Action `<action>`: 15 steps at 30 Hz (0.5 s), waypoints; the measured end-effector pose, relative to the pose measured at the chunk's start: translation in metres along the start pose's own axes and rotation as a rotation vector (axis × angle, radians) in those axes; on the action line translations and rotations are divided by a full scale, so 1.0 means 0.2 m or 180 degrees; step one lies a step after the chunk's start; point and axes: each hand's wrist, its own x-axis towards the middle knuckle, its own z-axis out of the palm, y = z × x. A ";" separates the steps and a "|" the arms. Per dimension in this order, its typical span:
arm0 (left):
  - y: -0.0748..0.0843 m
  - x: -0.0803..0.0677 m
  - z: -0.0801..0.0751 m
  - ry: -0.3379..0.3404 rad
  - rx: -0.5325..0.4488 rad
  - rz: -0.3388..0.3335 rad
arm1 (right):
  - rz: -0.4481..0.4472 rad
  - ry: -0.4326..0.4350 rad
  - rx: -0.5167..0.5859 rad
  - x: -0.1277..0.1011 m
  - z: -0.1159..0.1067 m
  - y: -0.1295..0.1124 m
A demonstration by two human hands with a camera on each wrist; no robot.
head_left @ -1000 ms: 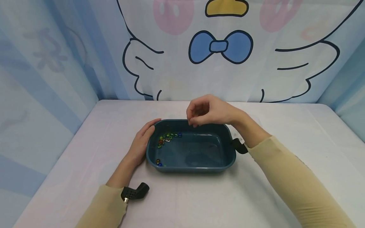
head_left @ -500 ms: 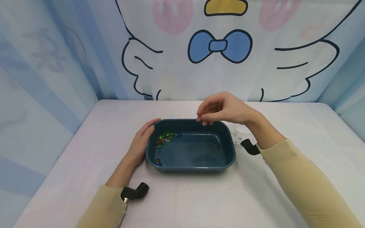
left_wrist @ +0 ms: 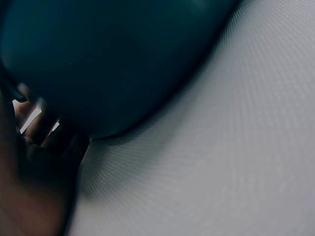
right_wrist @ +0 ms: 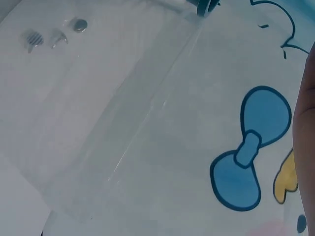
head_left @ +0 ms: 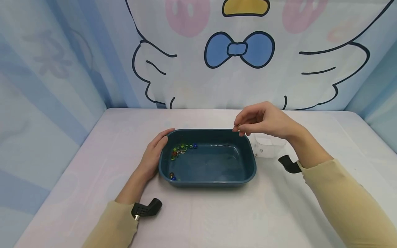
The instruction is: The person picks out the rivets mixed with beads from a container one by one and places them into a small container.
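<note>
A dark teal plastic basin [head_left: 214, 167] stands mid-table. My left hand [head_left: 152, 151] rests along its left end, fingers straight against the outer wall and the thumb by the rim. In the left wrist view those fingers [left_wrist: 47, 130] lie beside the basin wall. My right hand [head_left: 266, 120], above the basin's far right corner, pinches a small golden-brown thing [head_left: 239, 126], too small to identify. Green marbles [head_left: 183, 146], a blue marble [head_left: 195, 146] and a few small shiny pieces lie at the basin's left; more marbles [head_left: 173, 176] sit in its near left corner.
Right of the basin stands a clear plastic box [head_left: 270, 148], partly under my right hand. Several small metallic pieces [right_wrist: 80, 25] show in it in the right wrist view. A printed cloth backdrop [head_left: 238, 86] rises behind the white table [head_left: 201, 217].
My right hand has moved rightward, from over the basin's far middle to its far right corner, still pinching. More of the clear box is uncovered. The left hand and basin stay put.
</note>
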 end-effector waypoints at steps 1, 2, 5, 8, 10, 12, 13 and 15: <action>0.00 0.00 0.00 -0.0004 -0.0004 0.0003 | -0.0006 0.0029 -0.0022 -0.01 -0.01 0.00; 0.00 0.00 0.00 -0.0007 -0.0007 0.0004 | -0.0014 0.0065 -0.0056 -0.02 -0.02 0.01; 0.01 0.00 0.00 -0.0017 -0.0023 0.0014 | -0.0002 0.0210 -0.0145 -0.06 -0.04 0.02; 0.01 0.00 0.00 -0.0020 -0.0028 0.0019 | 0.0074 0.0372 -0.0250 -0.10 -0.07 0.03; 0.01 0.00 0.00 -0.0018 -0.0029 0.0016 | 0.0146 0.0444 -0.0312 -0.13 -0.08 0.05; 0.01 0.00 0.00 -0.0011 -0.0014 0.0004 | 0.0216 0.0502 -0.0369 -0.16 -0.09 0.06; 0.01 0.00 0.00 -0.0012 -0.0010 -0.0001 | 0.0246 0.0528 -0.0392 -0.17 -0.10 0.07; 0.01 0.00 0.00 -0.0011 0.0000 -0.0010 | 0.0291 0.0579 -0.0463 -0.20 -0.12 0.10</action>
